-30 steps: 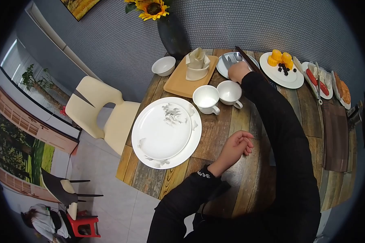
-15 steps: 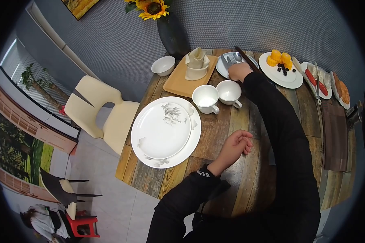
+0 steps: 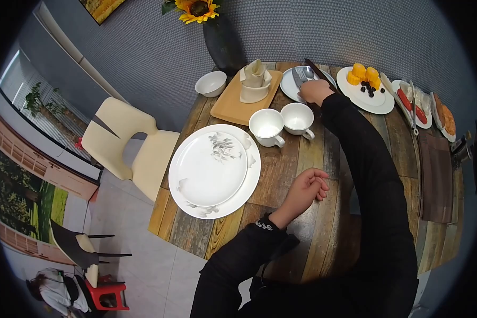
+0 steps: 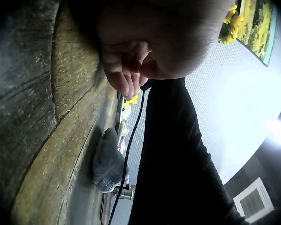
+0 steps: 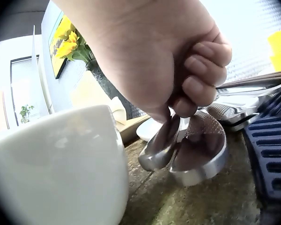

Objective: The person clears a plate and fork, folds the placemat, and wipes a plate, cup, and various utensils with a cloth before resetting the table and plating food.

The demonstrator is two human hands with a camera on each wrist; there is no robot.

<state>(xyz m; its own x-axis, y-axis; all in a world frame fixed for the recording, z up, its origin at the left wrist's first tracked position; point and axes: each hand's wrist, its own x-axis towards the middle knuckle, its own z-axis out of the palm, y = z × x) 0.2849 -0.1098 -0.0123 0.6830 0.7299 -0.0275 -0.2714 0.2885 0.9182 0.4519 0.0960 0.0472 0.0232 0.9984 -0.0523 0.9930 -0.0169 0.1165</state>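
In the head view, my right hand [image 3: 317, 91] is over the near edge of a small pale plate [image 3: 287, 88], its fingers curled round metal cutlery [image 3: 300, 75]. The right wrist view shows the fingers of the right hand [image 5: 164, 61] pinching the cutlery, with two broad, rounded metal ends [image 5: 201, 161] sticking out below. A white cup [image 3: 297, 118] stands just in front of that hand, beside another white cup [image 3: 266, 126]. My left hand [image 3: 304, 192] hangs loosely curled above the tabletop, holding nothing; the left wrist view shows its fingers [image 4: 124, 79] bent.
Stacked patterned plates [image 3: 209, 168] lie at left. Behind them are a wooden tray [image 3: 229, 107] with a folded napkin [image 3: 254, 82], a white bowl [image 3: 211, 84] and a dark vase [image 3: 223, 45]. Dark chopsticks [image 3: 320, 72], a fruit plate [image 3: 373, 104] and other food plates sit right of the cutlery.
The cutlery and my right hand have shifted slightly right over the small plate, and the pieces appear closer together. My left hand has barely moved.
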